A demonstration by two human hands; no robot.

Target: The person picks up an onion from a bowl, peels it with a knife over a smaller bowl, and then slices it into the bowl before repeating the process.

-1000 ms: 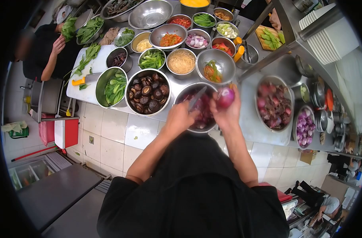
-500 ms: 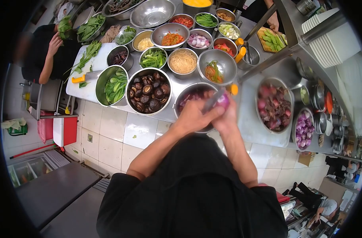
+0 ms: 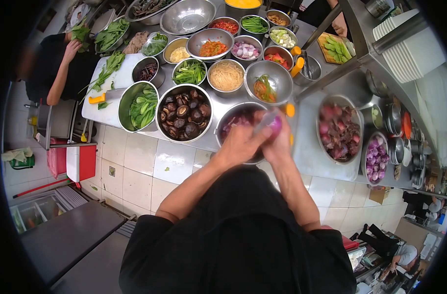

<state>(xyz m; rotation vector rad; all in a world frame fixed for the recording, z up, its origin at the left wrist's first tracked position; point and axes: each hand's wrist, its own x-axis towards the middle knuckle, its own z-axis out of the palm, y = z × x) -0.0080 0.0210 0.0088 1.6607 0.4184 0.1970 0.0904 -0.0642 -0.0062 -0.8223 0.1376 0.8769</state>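
Up at ten o'clock, a co-worker's hand (image 3: pixel 71 49) lifts leafy greens (image 3: pixel 79 32) beside a white cutting board (image 3: pixel 123 73). Moving right, a steel bowl of chopped greens (image 3: pixel 141 109) stands at nine o'clock from the person's hands, touching a bowl of dark mushrooms (image 3: pixel 184 113). The left hand (image 3: pixel 240 144) is closed around the handle of a knife (image 3: pixel 265 120), whose blade slants up toward one o'clock and lies against a red onion (image 3: pixel 276 125). The onion sits gripped in the curled fingers of the right hand (image 3: pixel 281 144), both hands pressed together over a steel bowl (image 3: pixel 224 119) of purple peelings. At three o'clock a large bowl of unpeeled onions (image 3: pixel 338 130) stands near, with a smaller bowl of peeled onions (image 3: pixel 376 159) just beyond at four o'clock.
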